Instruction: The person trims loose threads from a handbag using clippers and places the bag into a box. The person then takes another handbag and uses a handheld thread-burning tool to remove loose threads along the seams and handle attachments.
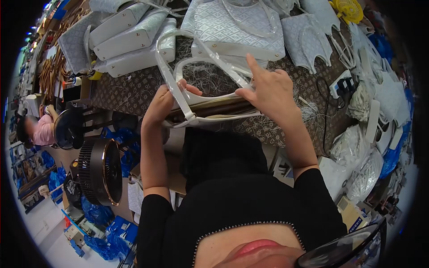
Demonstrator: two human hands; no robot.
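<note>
A white handbag (217, 119) with plastic-wrapped handles lies at the table's near edge, its top open and a brown lining showing. My left hand (163, 100) is at the bag's left side, its fingers curled round the far rim beside a handle. At the right end of the opening is my right hand (271, 91), with the index finger stretched out and the thumb at the bag's rim by the base of a handle. The fingers of my right hand are spread, and whether the thumb presses on the bag is hard to tell.
Finished white bags (237, 31) stand along the table's far side, with more at the back left (129, 38). Loose threads cover parts of the brown patterned table (129, 92). A black fan (100, 172) stands at left. Beyond it sits another person (43, 129). A power strip (342, 85) lies right.
</note>
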